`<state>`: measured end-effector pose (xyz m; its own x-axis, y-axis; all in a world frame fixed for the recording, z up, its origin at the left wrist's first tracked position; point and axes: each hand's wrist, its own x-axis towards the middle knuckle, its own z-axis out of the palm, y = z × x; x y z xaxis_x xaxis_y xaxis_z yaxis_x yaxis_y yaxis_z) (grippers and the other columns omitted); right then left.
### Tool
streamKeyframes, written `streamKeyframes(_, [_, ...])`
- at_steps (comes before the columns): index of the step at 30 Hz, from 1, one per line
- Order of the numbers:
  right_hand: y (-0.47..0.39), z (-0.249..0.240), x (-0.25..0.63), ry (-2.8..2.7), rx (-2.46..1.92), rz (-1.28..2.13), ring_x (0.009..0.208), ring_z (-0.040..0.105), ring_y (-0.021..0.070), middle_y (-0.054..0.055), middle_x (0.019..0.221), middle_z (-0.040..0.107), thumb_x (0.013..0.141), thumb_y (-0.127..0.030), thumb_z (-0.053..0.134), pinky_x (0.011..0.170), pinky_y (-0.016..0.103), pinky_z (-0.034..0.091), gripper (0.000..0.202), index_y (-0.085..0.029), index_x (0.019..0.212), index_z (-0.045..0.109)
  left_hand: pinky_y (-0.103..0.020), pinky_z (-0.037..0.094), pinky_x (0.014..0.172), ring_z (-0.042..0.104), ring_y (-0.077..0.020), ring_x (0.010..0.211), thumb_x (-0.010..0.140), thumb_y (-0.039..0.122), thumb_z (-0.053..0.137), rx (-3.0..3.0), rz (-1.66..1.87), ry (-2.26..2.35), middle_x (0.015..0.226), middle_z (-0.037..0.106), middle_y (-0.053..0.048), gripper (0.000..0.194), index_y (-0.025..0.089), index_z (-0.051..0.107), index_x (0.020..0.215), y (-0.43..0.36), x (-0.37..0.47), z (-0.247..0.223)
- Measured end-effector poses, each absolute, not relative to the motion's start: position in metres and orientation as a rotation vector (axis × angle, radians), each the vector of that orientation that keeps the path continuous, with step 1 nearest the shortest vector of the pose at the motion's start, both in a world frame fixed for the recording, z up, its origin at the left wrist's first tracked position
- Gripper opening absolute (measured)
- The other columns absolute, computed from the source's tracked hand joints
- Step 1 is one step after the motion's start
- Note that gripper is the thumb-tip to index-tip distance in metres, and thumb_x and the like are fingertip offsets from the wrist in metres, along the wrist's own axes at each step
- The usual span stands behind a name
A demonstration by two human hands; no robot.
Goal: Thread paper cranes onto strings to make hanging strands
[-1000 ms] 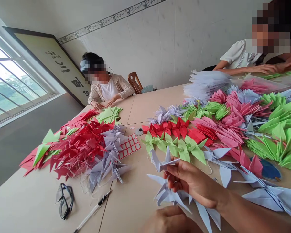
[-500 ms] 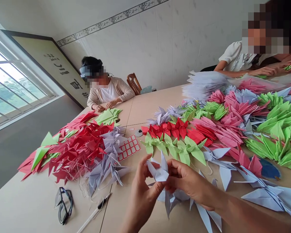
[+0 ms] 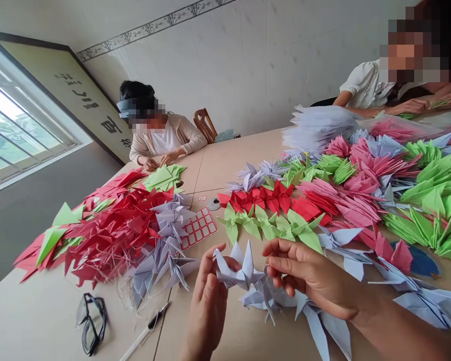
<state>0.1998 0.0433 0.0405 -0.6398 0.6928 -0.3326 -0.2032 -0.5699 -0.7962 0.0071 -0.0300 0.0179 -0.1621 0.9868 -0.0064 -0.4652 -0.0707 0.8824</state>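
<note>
Through the head camera, I see my left hand point(image 3: 209, 298) grasping a pale-blue, pointed, folded-paper flower point(image 3: 244, 274) above the beige tabletop point(image 3: 248, 345). My right hand point(image 3: 304, 273) is half-curled just beside it; I cannot tell whether it pinches anything. Light-green folded-paper flowers point(image 3: 284, 229) lie in a row beyond.

Clocked from the left hand point(image 3: 206, 301), a slim lane of open table point(image 3: 225, 160) runs toward 12 o'clock, narrowed by lilac flowers point(image 3: 175, 269) at 11 and a green row point(image 3: 281, 228) at 1; a label sheet point(image 3: 199, 228) lies flat in it. Toward 9, the pen point(image 3: 154, 320), then the glasses point(image 3: 91, 331), interrupt passage. At 3, the right hand point(image 3: 311, 273) and pale-blue flowers point(image 3: 315, 328) crowd the way.
</note>
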Motion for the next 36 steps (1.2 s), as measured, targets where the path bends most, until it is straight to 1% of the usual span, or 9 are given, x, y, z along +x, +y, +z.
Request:
streamKeyframes(3, [0.047, 0.045, 0.207, -0.980, -0.858, 2.248, 0.056, 0.056, 0.0070, -0.003, 0.068, 0.059, 0.076, -0.039, 0.080, 0.042, 0.013, 0.037, 0.032, -0.018, 0.094, 0.064, -0.027, 0.047, 0.072, 0.057, -0.0175, 0.078, 0.087, 0.058, 0.056, 0.903, 1.513, 1.005, 0.085, 0.066, -0.004, 0.045, 0.023, 0.065, 0.113, -0.034, 0.007, 0.017])
streamKeyframes(7, [0.048, 0.051, 0.211, -1.029, -0.867, 2.221, 0.051, 0.047, 0.0060, -0.004, 0.063, 0.058, 0.073, -0.041, 0.082, 0.041, 0.015, 0.032, 0.030, -0.019, 0.087, 0.066, -0.022, 0.045, 0.070, 0.058, -0.0165, 0.086, 0.084, 0.036, 0.070, 1.024, 1.387, 1.294, 0.096, 0.066, -0.003, 0.030, 0.026, 0.063, 0.111, -0.039, 0.009, 0.017])
streamKeyframes(15, [0.045, 0.057, 0.214, -1.155, -0.793, 1.988, 0.070, 0.057, 0.0122, -0.002, 0.070, 0.062, 0.074, -0.040, 0.081, 0.068, 0.025, 0.046, 0.022, -0.022, 0.082, 0.071, -0.030, 0.050, 0.082, 0.061, -0.0203, 0.097, 0.083, 0.020, 0.064, 1.237, 1.352, 1.538, 0.105, 0.066, -0.004, 0.025, 0.027, 0.063, 0.108, -0.037, 0.016, 0.021])
streamKeyframes(18, [0.043, 0.056, 0.212, -1.111, -0.773, 2.068, 0.058, 0.052, 0.0101, -0.003, 0.064, 0.055, 0.076, -0.044, 0.079, 0.055, 0.023, 0.042, 0.025, -0.023, 0.086, 0.070, -0.031, 0.050, 0.086, 0.061, -0.0212, 0.101, 0.085, 0.020, 0.062, 1.261, 1.349, 1.551, 0.109, 0.066, -0.004, 0.026, 0.028, 0.063, 0.110, -0.038, 0.016, 0.020])
streamKeyframes(23, [0.046, 0.061, 0.212, -0.988, -0.835, 2.077, 0.049, 0.036, 0.0044, -0.003, 0.067, 0.051, 0.072, -0.043, 0.082, 0.040, 0.016, 0.018, 0.026, -0.024, 0.087, 0.073, -0.031, 0.051, 0.083, 0.061, -0.0217, 0.103, 0.087, 0.024, 0.062, 1.258, 1.342, 1.498, 0.114, 0.066, -0.005, 0.027, 0.029, 0.062, 0.113, -0.040, 0.014, 0.017])
streamKeyframes(27, [0.052, 0.072, 0.222, -0.917, -0.790, 2.057, 0.046, 0.032, 0.0053, -0.003, 0.062, 0.050, 0.068, -0.038, 0.084, 0.036, 0.016, 0.018, 0.022, -0.023, 0.081, 0.075, -0.031, 0.051, 0.083, 0.061, -0.0208, 0.101, 0.087, 0.023, 0.061, 1.269, 1.331, 1.524, 0.114, 0.066, -0.004, 0.027, 0.031, 0.061, 0.114, -0.038, 0.013, 0.015])
streamKeyframes(31, [0.060, 0.068, 0.229, -0.967, -0.813, 1.850, 0.049, 0.039, 0.0066, -0.003, 0.060, 0.052, 0.072, -0.037, 0.081, 0.040, 0.015, 0.030, 0.020, -0.024, 0.087, 0.075, -0.029, 0.051, 0.081, 0.061, -0.0194, 0.097, 0.088, 0.023, 0.061, 1.272, 1.334, 1.490, 0.113, 0.066, -0.004, 0.027, 0.031, 0.061, 0.114, -0.037, 0.012, 0.013])
streamKeyframes(33, [0.063, 0.057, 0.229, -1.130, -0.910, 1.673, 0.057, 0.047, 0.0092, -0.001, 0.069, 0.059, 0.081, -0.041, 0.073, 0.049, 0.018, 0.041, 0.025, -0.027, 0.101, 0.073, -0.029, 0.051, 0.081, 0.060, -0.0186, 0.096, 0.088, 0.022, 0.061, 1.268, 1.326, 1.450, 0.112, 0.066, -0.003, 0.029, 0.031, 0.060, 0.116, -0.037, 0.012, 0.012])
streamKeyframes(36, [0.064, 0.039, 0.223, -1.634, -1.011, 1.347, 0.085, 0.059, 0.0150, 0.005, 0.119, 0.062, 0.085, -0.037, 0.070, 0.074, 0.028, 0.051, 0.036, -0.030, 0.120, 0.066, -0.028, 0.050, 0.083, 0.059, -0.0178, 0.097, 0.088, 0.021, 0.061, 1.254, 1.309, 1.412, 0.115, 0.064, -0.003, 0.033, 0.032, 0.058, 0.119, -0.038, 0.013, 0.011])
